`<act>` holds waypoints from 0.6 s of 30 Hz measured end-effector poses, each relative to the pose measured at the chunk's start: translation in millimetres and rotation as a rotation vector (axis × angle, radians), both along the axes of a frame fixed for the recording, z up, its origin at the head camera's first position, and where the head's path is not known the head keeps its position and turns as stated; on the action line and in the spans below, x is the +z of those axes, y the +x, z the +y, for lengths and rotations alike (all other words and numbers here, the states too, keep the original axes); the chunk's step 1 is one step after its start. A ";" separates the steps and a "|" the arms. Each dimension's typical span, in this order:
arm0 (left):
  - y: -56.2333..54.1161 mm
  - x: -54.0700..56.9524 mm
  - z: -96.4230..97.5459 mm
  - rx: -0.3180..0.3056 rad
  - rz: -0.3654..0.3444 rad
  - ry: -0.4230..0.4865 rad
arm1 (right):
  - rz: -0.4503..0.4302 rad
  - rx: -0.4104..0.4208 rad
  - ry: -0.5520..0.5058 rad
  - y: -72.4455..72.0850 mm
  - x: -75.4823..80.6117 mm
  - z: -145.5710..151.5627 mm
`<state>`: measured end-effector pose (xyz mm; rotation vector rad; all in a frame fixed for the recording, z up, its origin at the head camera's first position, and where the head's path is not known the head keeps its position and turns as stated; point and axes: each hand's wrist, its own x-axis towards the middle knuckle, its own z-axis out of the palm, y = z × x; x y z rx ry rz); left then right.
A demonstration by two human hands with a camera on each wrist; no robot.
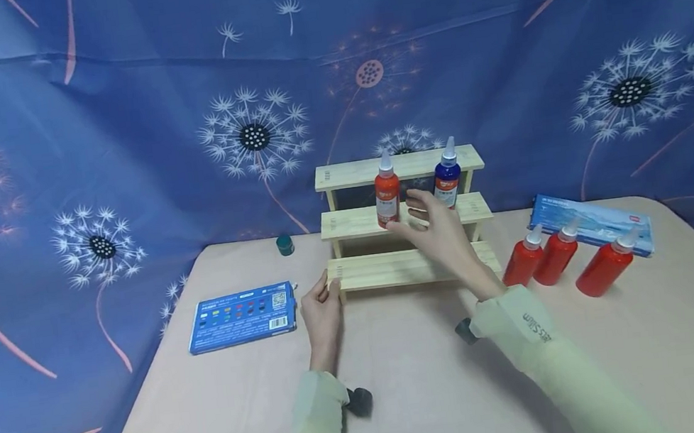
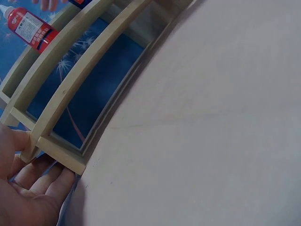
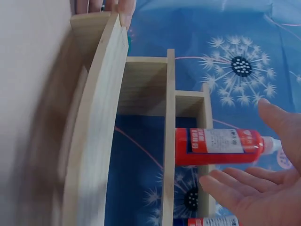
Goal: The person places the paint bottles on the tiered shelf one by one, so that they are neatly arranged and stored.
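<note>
A three-step wooden display rack (image 1: 405, 217) stands at the back of the table. My left hand (image 1: 322, 310) grips the left end of its lowest step, thumb on top and fingers by the end piece (image 2: 61, 155). On the middle step a red squeeze paint bottle (image 1: 386, 194) stands upright, its white nozzle up. Beside it, with fingers spread and a gap to the bottle (image 3: 218, 147), is my right hand (image 1: 434, 224). A dark blue paint bottle (image 1: 447, 176) stands farther right on the rack, its lower part behind that hand.
Several things lie around: three red bottles (image 1: 560, 256) right of the rack, a light blue box (image 1: 598, 222) behind them, a blue printed box (image 1: 243, 317) at left, and a small dark green jar (image 1: 284, 245) behind it. A blue dandelion-patterned cloth (image 1: 182, 121) hangs at the back.
</note>
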<state>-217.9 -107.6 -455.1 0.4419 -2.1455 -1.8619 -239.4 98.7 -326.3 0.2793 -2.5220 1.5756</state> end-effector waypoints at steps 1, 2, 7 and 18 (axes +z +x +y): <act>0.0 -0.3 0.4 0.000 -0.002 -0.001 | -0.009 -0.006 -0.001 4.7 -0.5 2.9; 0.1 -0.5 0.7 -0.001 -0.002 -0.002 | -0.016 -0.011 0.000 9.1 -1.3 5.7; 2.0 -1.6 0.6 -0.003 -0.015 0.001 | -0.017 -0.026 0.006 31.1 -7.0 18.9; 2.9 3.5 1.7 -0.021 -0.017 -0.003 | -0.014 -0.109 -0.014 67.8 -23.7 56.0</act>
